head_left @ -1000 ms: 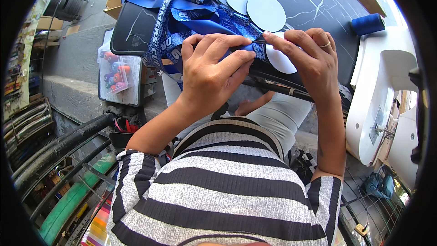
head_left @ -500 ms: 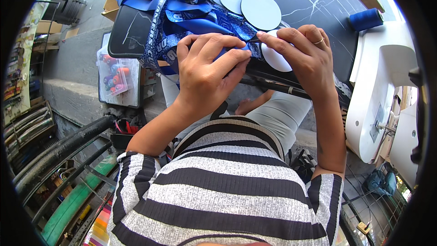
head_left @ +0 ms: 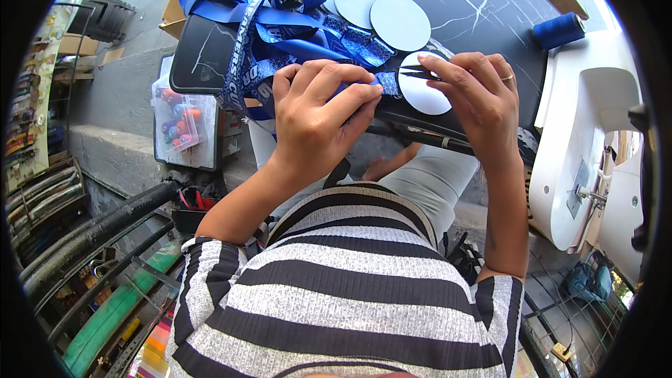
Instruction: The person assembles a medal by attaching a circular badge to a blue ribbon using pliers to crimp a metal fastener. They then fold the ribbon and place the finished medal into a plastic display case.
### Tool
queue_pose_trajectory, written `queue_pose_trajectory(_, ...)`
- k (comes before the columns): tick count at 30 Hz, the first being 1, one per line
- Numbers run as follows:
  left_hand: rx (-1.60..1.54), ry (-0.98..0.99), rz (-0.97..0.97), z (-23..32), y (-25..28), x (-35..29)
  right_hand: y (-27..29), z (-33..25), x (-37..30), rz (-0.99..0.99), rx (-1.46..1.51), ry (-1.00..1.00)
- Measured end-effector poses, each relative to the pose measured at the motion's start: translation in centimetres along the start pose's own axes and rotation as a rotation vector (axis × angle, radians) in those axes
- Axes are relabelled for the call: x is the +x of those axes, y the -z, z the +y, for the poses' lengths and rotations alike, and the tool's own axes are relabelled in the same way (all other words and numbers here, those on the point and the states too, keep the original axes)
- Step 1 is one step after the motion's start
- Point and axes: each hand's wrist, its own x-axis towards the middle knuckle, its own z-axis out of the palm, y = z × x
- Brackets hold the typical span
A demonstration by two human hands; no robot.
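Observation:
My left hand (head_left: 311, 115) is closed at the table edge, pinching a blue printed ribbon (head_left: 386, 84) between thumb and fingers. The ribbon leads to a round silvery-white medal (head_left: 425, 96) lying face up beside it. In my right hand (head_left: 483, 91) is a small pair of black thread snips (head_left: 418, 72), its pointed blades apart over the medal, clear of the ribbon. Beyond lie more round medals (head_left: 400, 22), partly overlapping. A heap of blue lanyard ribbons (head_left: 234, 10) drapes over the table's left corner.
The dark marbled table (head_left: 483, 31) spans the far side. On the right stands a white sewing machine (head_left: 560, 175) with a blue thread spool (head_left: 558, 31) next to it. A clear box of thread spools (head_left: 183, 126) is to the left, above a black metal railing (head_left: 105, 231).
My right hand has drawn slightly right, carrying the snips away from the ribbon, and their blades now show apart. My left hand stays nearly in place on the ribbon.

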Motion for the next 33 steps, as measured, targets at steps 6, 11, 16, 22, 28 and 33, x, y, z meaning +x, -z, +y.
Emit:
queue_pose_trajectory(6, -0.006, -0.010, 0.009, 0.1, -0.2, -0.1, -0.3, -0.3, -0.1, -0.006, -0.105, 0.088)
queue_pose_trajectory(11, -0.005, -0.007, 0.014, 0.1, -0.2, 0.0, -0.6, -0.3, 0.9, -0.002, -0.139, 0.152)
queue_pose_trajectory(16, -0.053, -0.005, 0.004, -0.1, -0.4, -0.2, 0.1, -1.1, 0.7, -0.033, 0.144, -0.132)
queue_pose_trajectory(22, -0.151, 0.026, 0.049, 0.2, -0.7, -0.2, 1.3, -1.9, -1.2, -0.239, 0.406, -0.379)
queue_pose_trajectory(28, -0.438, 0.140, -0.063, 0.7, 0.5, 0.7, 2.2, -1.1, -1.5, -0.129, 0.704, -0.373)
queue_pose_trajectory(33, -1.154, 0.583, -0.231, 1.6, 2.5, 1.1, 2.8, -1.8, -1.3, 0.094, 1.041, -0.553)
